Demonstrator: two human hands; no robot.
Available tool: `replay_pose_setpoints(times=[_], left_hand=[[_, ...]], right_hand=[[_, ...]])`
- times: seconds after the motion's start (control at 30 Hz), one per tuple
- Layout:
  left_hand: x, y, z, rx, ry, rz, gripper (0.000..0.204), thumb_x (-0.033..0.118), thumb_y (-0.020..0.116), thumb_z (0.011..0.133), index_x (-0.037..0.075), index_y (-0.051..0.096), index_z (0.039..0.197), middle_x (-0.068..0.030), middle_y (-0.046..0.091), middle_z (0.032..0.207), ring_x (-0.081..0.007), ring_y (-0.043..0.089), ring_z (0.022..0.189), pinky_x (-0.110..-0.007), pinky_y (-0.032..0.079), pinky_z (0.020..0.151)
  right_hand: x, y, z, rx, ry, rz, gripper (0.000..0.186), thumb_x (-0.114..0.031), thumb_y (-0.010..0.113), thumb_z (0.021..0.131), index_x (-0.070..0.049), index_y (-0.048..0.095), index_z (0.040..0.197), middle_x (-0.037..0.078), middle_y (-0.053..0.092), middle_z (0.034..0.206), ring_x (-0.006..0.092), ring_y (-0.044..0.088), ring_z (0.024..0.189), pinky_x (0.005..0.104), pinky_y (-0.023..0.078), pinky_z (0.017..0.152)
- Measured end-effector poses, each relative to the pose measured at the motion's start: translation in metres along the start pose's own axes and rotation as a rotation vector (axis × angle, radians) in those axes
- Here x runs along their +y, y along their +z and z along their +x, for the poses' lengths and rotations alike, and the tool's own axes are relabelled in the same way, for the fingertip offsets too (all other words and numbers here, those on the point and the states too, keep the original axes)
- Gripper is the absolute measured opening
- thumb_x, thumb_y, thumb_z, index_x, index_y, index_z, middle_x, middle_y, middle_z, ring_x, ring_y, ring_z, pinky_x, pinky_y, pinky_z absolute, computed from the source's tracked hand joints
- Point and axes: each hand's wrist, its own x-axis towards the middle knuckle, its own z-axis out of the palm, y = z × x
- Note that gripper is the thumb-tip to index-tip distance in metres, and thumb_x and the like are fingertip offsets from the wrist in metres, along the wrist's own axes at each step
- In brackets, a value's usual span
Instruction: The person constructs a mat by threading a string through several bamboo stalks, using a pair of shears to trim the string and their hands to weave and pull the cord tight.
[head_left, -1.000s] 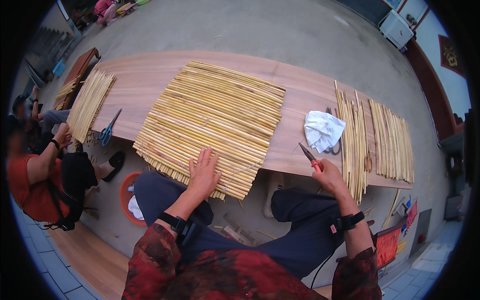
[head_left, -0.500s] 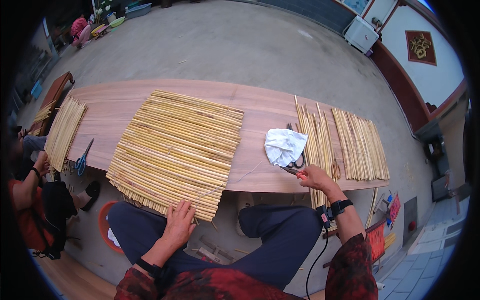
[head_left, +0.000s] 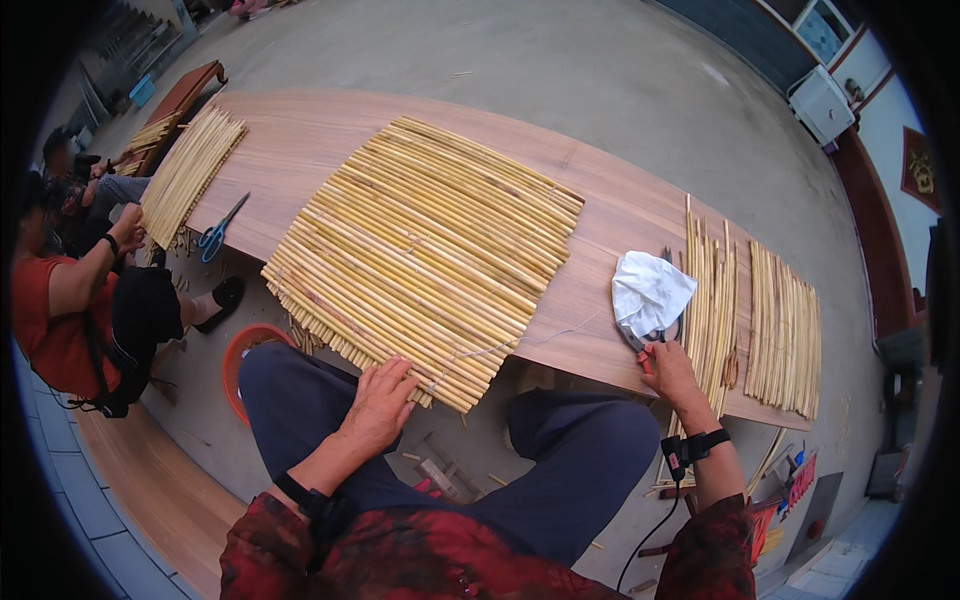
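Here's the cane mat [head_left: 420,250], lying across the wooden table [head_left: 300,120], its near edge jutting out over my knees. My left hand [head_left: 376,405] rests on that edge, fingers on top; whether the thumb pinches underneath, I can't tell. My right hand [head_left: 672,372] is clamped round the red-handled tool [head_left: 646,360], right beside the white cloth [head_left: 652,290]. I reckon this mat is light, stiff along each cane, floppy across them, perhaps a bit slick. Best hold: both side edges, gripping several canes together.
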Motion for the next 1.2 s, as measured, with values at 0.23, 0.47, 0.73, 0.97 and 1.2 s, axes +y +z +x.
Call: replay_pose_setpoints(times=[0.23,0.47,0.73,0.97,1.2], left_hand=[[0.005,-0.001,-0.007,0.051,0.009,-0.099,0.033,0.004,0.061,0.07,0.003,0.052,0.102,-0.0132,0.048,0.111,-0.0296,0.044,0.107,-0.038,0.035,0.09],[0.007,-0.005,-0.013,0.07,-0.163,-0.418,0.02,0.002,0.057,0.075,0.004,0.053,0.094,-0.0117,0.054,0.091,-0.0294,0.052,0.09,-0.034,0.043,0.075],[-0.005,0.003,-0.019,0.059,-0.465,-0.642,0.013,0.007,0.055,0.079,0.002,0.057,0.091,-0.013,0.055,0.082,-0.029,0.055,0.075,-0.033,0.045,0.067],[-0.009,0.005,-0.025,0.033,-0.384,-0.551,0.017,0.009,0.055,0.08,0.003,0.057,0.095,-0.0088,0.057,0.082,-0.0255,0.056,0.07,-0.031,0.044,0.064],[0.003,-0.003,0.029,0.051,0.001,0.11,0.041,0.02,0.057,0.079,0.006,0.047,0.116,-0.0097,0.042,0.125,-0.0246,0.036,0.12,-0.044,0.025,0.098]], right_hand=[[-0.067,-0.037,0.04,-0.035,-0.333,0.071,0.019,-0.008,0.058,0.073,-0.007,0.053,0.092,0.011,0.052,0.089,0.0299,0.054,0.082,0.0379,0.045,0.07],[-0.085,-0.015,0.076,-0.074,-0.576,-0.137,0.013,-0.007,0.055,0.069,-0.007,0.051,0.081,0.009,0.049,0.08,0.0258,0.052,0.077,0.0359,0.044,0.066],[-0.081,-0.003,0.081,-0.092,-0.668,-0.311,0.006,-0.007,0.05,0.069,-0.007,0.051,0.075,0.009,0.049,0.074,0.023,0.051,0.073,0.0336,0.039,0.065],[-0.091,-0.045,0.061,-0.11,-0.24,0.065,0.006,-0.003,0.054,0.069,-0.003,0.049,0.073,0.014,0.054,0.074,0.0336,0.054,0.065,0.0391,0.044,0.058],[-0.158,-0.128,0.031,0.015,-0.156,0.449,0.01,0.002,0.06,0.071,-0.002,0.054,0.078,0.005,0.054,0.067,0.011,0.053,0.061,0.0259,0.044,0.056]])
